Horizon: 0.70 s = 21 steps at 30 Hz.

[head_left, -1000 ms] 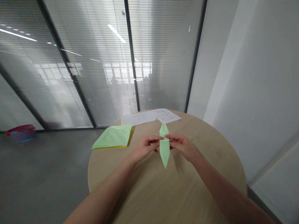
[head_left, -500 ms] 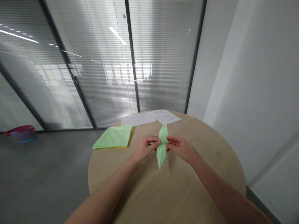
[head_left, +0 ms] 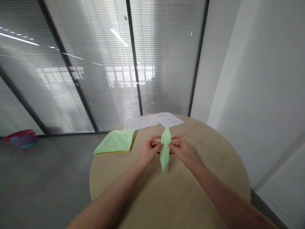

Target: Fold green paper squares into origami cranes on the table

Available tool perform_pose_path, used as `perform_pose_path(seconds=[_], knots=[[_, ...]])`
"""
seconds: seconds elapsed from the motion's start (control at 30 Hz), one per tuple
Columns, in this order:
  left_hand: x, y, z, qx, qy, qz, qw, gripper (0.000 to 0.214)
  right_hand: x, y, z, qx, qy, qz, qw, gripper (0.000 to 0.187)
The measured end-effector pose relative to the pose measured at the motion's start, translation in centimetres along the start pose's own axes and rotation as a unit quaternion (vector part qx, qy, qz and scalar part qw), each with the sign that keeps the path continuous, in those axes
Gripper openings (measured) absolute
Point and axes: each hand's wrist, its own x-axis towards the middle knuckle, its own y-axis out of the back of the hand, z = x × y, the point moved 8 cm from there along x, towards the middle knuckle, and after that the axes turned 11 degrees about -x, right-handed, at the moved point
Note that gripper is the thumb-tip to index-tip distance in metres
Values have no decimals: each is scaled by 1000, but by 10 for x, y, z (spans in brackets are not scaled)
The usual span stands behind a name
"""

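Note:
A long, narrow piece of folded light green paper (head_left: 165,156), pointed at its near end, is held up over the round wooden table (head_left: 152,200). My left hand (head_left: 150,149) grips its left edge near the middle, the thumb on the face toward me. On the opposite edge my right hand (head_left: 182,151) pinches it the same way, thumb tip on the paper. The fingers behind the paper are partly hidden. Creases run along its length.
Light green sheets (head_left: 116,141) with yellow paper under them lie at the table's left edge. White printed papers (head_left: 143,121) rest at the back. A red and blue basket (head_left: 22,138) stands on the floor at far left. A white wall (head_left: 267,95) borders the right.
The folded green paper was drawn in at its middle and flared out at both ends; now its sides run almost straight. Both hands have shifted their fingers slightly along its edges.

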Motion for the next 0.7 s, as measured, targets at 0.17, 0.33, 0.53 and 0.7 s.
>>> perform_pose_path(seconds=[0.17, 0.33, 0.53, 0.7], knots=[[-3, -2, 0, 31, 29, -7, 999, 33, -1, -4, 4, -11, -22, -29, 999, 45], [-5, 2, 0, 58, 23, 21, 998, 29, 0, -5, 9, -13, -34, -35, 999, 37], [-3, 1, -6, 59, 34, 12, 998, 32, -1, -8, 15, 0, -56, -52, 997, 37], [-4, -1, -10, 62, 41, -2, 997, 31, -2, -6, 17, 23, -76, -38, 996, 40]])
